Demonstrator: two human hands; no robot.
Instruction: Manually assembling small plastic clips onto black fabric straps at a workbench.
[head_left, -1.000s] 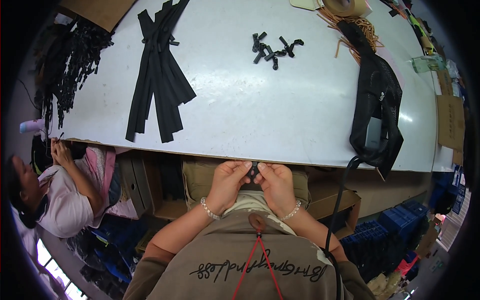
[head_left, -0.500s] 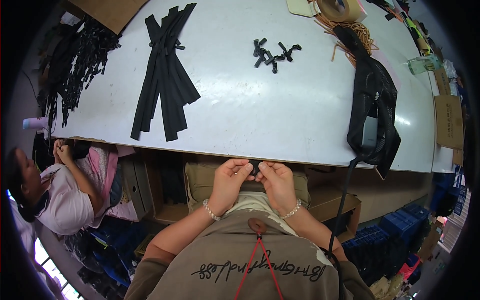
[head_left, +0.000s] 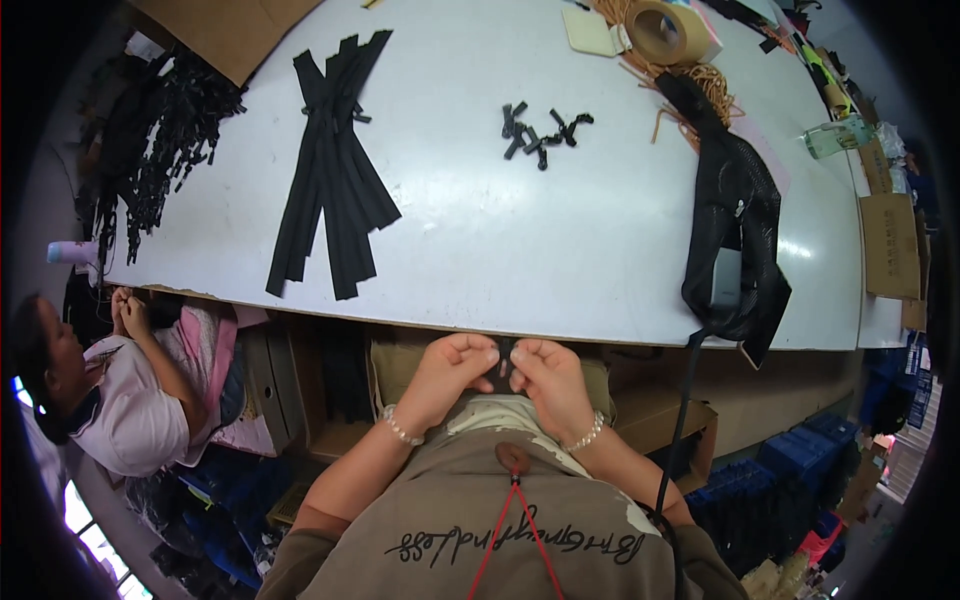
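Note:
Just off the table's near edge, my left hand (head_left: 450, 378) and my right hand (head_left: 553, 388) face each other with thumbs and fingertips pinched. Between them is a small piece of black strap-like material (head_left: 505, 354), gripped from both sides. Its exact kind is mostly hidden by the fingers. Beyond the hands, several small black parts (head_left: 516, 144) lie in a loose cluster on the white table (head_left: 470, 250). To the left, several flat black strips (head_left: 343, 215) are stacked crosswise on the tabletop.
A black mesh bag (head_left: 738, 270) with a grey device (head_left: 726, 280) and cable sits at the right. Behind it are a tape roll (head_left: 642, 40) and brown cords (head_left: 712, 92). Black parts (head_left: 175, 120) hang together far left. A co-worker (head_left: 130, 400) sits at the left; boxes (head_left: 890, 245) stand right.
My hands have drawn slightly apart and moved a little toward my body, still pinching the black piece. The view has shifted slightly.

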